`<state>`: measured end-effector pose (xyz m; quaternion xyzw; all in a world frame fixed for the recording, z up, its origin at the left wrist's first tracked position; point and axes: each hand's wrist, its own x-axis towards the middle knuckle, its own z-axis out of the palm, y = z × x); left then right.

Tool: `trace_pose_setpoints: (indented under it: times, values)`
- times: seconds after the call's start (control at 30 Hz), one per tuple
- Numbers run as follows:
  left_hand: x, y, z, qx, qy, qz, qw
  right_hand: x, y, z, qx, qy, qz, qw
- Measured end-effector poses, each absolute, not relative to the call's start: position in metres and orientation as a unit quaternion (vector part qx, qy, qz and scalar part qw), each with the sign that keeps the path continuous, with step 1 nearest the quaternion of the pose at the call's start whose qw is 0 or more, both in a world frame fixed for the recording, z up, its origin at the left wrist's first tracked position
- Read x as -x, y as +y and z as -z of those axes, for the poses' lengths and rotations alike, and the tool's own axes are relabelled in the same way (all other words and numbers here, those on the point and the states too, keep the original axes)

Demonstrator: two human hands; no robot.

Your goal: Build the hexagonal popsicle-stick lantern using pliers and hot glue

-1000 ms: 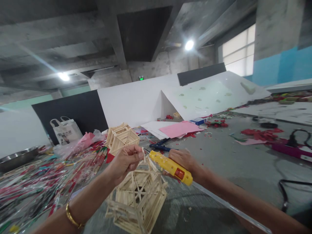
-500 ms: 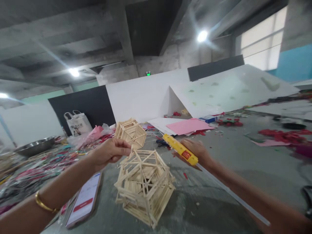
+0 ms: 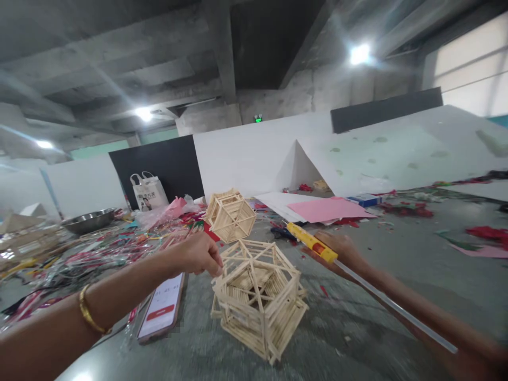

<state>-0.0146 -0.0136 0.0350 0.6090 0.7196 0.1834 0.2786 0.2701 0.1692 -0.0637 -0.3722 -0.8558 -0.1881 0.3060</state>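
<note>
My left hand [image 3: 204,255], a gold bangle at its wrist, has its fingers pressed together at the upper left edge of a wooden stick frame [image 3: 260,296]. What its fingertips pinch, if anything, is too small to make out. The frame stands on the grey table [image 3: 341,338] and has spokes across its open top. My right hand [image 3: 337,248] grips a yellow glue gun [image 3: 311,242], its nozzle pointing up and left, with a long clear glue stick out of its rear. Behind the frame rests a second stick piece [image 3: 232,217], tilted.
A phone [image 3: 162,307] lies by my left forearm. Plastic-wrapped bits, a metal bowl [image 3: 88,221] and a white bag [image 3: 148,191] are at the left. Pink paper [image 3: 331,209], a blue box [image 3: 364,200] and red scraps [image 3: 410,209] lie farther back and right.
The view has turned left, so things appear farther right. My left hand has moved from the frame's top down to its upper left side. My right hand still holds the glue gun.
</note>
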Motion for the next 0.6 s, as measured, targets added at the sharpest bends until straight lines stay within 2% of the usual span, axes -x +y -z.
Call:
trace_pose_setpoints:
  times: [0.6]
  values:
    - [0.014,-0.009,-0.035,-0.645,0.718,-0.108,0.239,-0.27,0.167,0.062,0.392,-0.863,0.178,0.263]
